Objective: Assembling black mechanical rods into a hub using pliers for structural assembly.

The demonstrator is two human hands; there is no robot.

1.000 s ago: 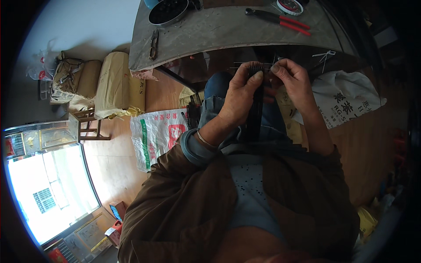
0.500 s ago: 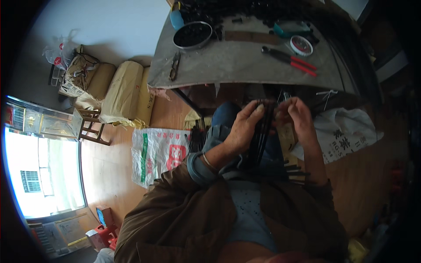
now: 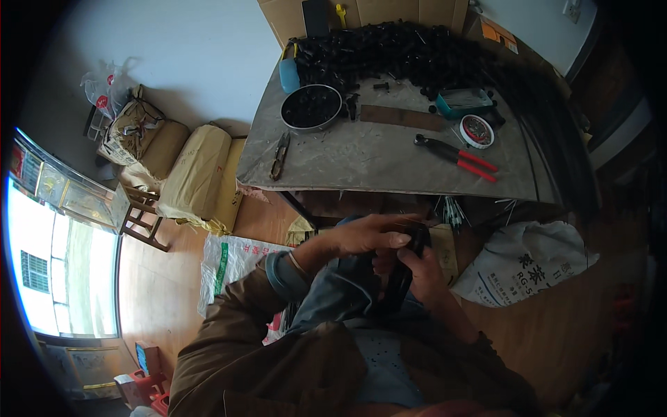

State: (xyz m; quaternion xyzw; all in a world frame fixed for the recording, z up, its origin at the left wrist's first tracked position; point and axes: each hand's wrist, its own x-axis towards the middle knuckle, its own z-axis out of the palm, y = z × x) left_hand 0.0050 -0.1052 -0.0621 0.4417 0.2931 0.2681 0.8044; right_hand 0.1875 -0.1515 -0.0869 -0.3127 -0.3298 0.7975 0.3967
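Above my lap, both hands close around a bundle of long, thin black strips (image 3: 397, 286). My left hand (image 3: 368, 238) comes from the left, its thumb and fingers at the upper end of the bundle. Lower on the bundle's right side, my right hand (image 3: 424, 274) wraps round it with the thumb up. The strips slant down toward my body, and their lower ends are dark and hard to make out. Part of the left fingers is hidden behind the bundle.
Ahead stands a grey table (image 3: 326, 163) with a heap of black parts (image 3: 396, 52). On it are a bowl of black pieces (image 3: 311, 107), scissors (image 3: 280, 156), red-handled pliers (image 3: 458, 158) and a white tub (image 3: 477, 131). White sacks (image 3: 531, 260) lie on the floor.
My view has tilted up, showing more of the tabletop. My right hand, earlier raised beside the strips with fingers apart, now grips them. My left hand has turned across their upper end.
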